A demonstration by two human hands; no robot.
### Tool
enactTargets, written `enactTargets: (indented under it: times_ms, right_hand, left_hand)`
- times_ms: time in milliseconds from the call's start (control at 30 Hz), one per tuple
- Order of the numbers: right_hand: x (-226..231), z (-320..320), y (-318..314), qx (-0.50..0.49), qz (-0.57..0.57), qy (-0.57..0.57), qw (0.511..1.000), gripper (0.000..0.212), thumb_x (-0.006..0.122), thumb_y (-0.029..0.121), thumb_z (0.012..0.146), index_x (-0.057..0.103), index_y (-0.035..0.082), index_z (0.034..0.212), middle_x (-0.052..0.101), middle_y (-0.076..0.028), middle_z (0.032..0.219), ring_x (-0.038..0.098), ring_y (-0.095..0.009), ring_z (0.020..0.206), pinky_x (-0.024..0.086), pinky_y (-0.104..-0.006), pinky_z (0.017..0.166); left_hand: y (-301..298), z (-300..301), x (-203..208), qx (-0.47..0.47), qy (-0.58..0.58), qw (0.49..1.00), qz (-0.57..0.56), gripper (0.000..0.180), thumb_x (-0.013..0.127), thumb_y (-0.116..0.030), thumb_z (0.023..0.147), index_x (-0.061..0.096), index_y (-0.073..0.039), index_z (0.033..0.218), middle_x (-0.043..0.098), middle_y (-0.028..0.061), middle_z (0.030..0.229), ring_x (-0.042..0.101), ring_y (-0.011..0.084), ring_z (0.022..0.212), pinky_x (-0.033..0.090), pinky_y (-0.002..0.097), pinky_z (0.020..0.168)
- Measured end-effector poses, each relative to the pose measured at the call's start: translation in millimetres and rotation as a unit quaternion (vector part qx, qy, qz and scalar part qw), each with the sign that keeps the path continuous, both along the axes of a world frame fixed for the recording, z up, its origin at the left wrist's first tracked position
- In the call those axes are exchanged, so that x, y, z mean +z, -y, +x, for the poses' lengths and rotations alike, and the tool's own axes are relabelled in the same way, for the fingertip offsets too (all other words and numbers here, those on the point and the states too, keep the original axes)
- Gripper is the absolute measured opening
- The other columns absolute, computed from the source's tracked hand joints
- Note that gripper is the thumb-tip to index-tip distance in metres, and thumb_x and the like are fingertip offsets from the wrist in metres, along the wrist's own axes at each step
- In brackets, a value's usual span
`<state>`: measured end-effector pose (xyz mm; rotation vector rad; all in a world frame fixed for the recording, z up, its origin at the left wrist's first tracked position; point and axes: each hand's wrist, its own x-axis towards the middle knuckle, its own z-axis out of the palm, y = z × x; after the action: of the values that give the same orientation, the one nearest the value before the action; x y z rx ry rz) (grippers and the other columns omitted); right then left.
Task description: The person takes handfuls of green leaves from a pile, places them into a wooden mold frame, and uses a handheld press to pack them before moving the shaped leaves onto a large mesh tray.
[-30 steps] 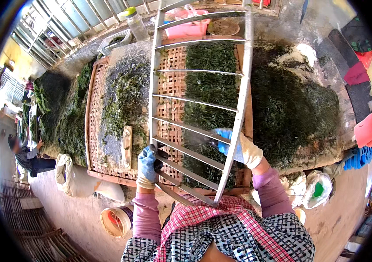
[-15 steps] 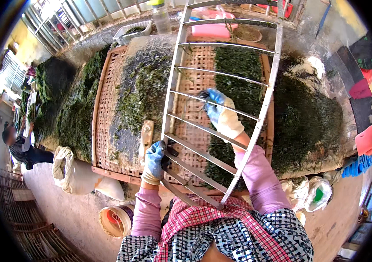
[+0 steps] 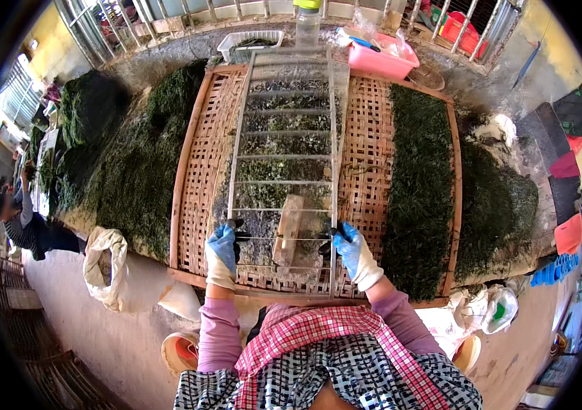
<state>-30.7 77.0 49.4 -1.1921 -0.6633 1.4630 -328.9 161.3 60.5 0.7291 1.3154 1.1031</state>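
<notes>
A long white ladder-shaped metal frame lies flat along the middle of a woven bamboo tray. My left hand, in a blue and white glove, grips the frame's near left corner. My right hand, gloved the same way, grips its near right corner. Under the frame lies a thin layer of dark green shredded leaves and a flat wooden block. A thick strip of the same greens covers the tray's right side.
Piles of dark greens flank the tray on the left and right. A pink tub, a white tub and a plastic bottle stand at the far end. A white sack hangs lower left. Another person sits far left.
The frame was held tilted up over the tray; it now lies flat along the tray's middle. My right hand has come down from a rung to the near right corner.
</notes>
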Motion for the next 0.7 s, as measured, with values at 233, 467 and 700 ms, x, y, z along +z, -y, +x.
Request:
enactTargets:
  times_ms: [233, 467, 700]
  right_hand:
    - [-40, -2, -11, 0.011, 0.015, 0.348, 0.937, 0.024, 0.059, 0.015, 0.095, 0.061, -0.003, 0.110, 0.068, -0.017, 0.094, 0.061, -0.026, 0.076, 0.050, -0.0368, 0.071]
    - [0, 16, 14, 0.197, -0.170, 0.505, 0.823, 0.055, 0.050, 0.048, 0.097, 0.069, -0.003, 0.097, 0.067, -0.028, 0.088, 0.065, -0.042, 0.085, 0.049, -0.0477, 0.076]
    - [-47, -14, 18, 0.148, -0.209, 0.416, 0.872, 0.041, 0.055, 0.036, 0.097, 0.069, -0.002, 0.094, 0.066, -0.027, 0.083, 0.064, -0.044, 0.077, 0.049, -0.0476, 0.069]
  left_hand:
    - [-22, -1, -51, 0.042, -0.054, 0.998, 0.013, 0.019, 0.060, -0.015, 0.098, 0.070, -0.007, 0.112, 0.052, -0.0093, 0.067, 0.039, 0.0028, 0.049, 0.029, 0.0226, 0.044]
    - [-3, -57, -78, -0.004, -0.494, 0.854, 0.163, 0.035, 0.058, -0.011, 0.095, 0.058, 0.005, 0.126, 0.067, 0.0156, 0.111, 0.063, 0.0245, 0.094, 0.051, 0.0353, 0.084]
    - [14, -108, -113, 0.019, -0.261, 0.963, 0.062, 0.023, 0.055, -0.010, 0.098, 0.061, 0.003, 0.115, 0.063, 0.0049, 0.101, 0.055, 0.0162, 0.086, 0.047, 0.0316, 0.079]
